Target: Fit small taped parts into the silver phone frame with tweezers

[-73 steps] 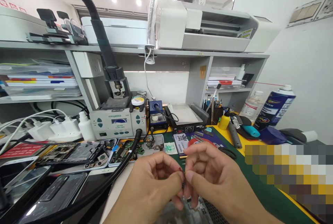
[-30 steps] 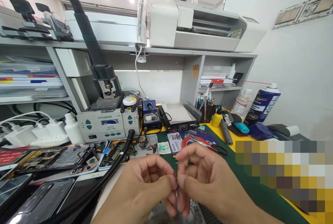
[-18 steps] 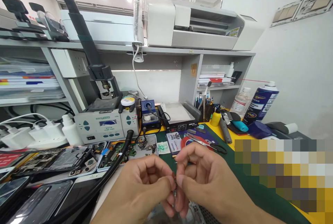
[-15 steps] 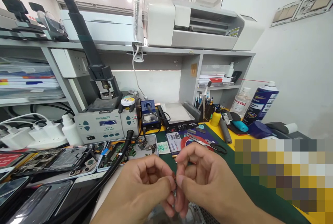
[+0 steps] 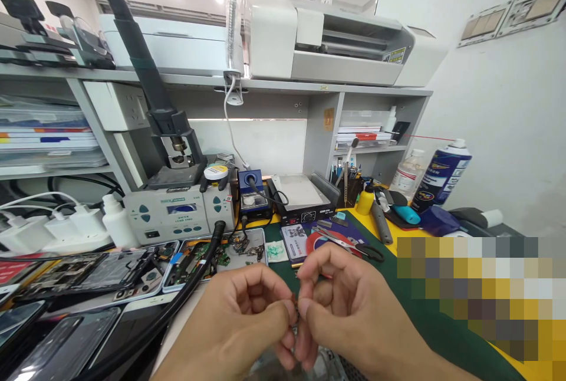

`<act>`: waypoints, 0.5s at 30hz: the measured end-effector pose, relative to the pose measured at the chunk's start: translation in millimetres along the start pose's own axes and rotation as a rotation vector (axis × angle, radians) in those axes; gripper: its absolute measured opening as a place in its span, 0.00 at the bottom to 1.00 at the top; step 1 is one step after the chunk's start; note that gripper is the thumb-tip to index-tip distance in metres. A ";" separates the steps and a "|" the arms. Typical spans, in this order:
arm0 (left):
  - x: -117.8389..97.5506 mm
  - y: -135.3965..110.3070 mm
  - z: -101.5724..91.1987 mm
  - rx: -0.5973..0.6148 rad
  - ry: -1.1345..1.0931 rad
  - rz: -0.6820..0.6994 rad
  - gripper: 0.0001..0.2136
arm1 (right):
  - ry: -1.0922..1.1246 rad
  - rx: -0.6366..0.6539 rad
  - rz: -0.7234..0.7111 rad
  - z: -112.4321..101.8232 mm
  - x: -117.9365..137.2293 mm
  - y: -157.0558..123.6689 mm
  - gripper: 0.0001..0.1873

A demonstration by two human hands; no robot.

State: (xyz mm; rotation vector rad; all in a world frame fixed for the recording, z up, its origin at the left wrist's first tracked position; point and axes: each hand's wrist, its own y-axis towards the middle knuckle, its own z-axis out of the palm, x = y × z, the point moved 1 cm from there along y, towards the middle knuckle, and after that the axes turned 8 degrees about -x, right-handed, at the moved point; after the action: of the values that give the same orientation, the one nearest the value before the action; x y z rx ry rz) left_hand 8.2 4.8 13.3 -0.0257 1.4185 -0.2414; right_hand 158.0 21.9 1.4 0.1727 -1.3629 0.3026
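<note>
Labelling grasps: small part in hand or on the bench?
In hand: left hand and right hand pinch the small part between fingertips.

matt green mat (image 5: 424,322), glossy plastic printer (image 5: 327,45)

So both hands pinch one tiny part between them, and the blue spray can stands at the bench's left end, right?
Not quite. The head view shows the blue spray can at the right end of the bench; the left hand and right hand do pinch one tiny part between them.
</note>
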 end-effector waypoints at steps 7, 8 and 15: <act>1.6 0.2 -1.2 0.000 -0.002 0.016 0.07 | 0.000 -0.012 0.006 1.0 2.4 -1.4 0.14; 1.9 0.4 -1.5 -0.002 -0.004 0.015 0.06 | 0.002 -0.011 0.008 1.0 1.9 -1.4 0.14; 3.3 0.9 -1.4 0.005 -0.005 0.013 0.06 | 0.003 -0.027 0.007 3.4 2.0 1.2 0.14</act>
State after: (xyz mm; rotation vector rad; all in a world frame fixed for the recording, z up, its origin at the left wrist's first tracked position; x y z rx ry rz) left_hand 7.5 5.2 9.7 -0.0131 1.4128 -0.2333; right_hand 154.8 22.2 4.1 0.1450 -1.3646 0.2906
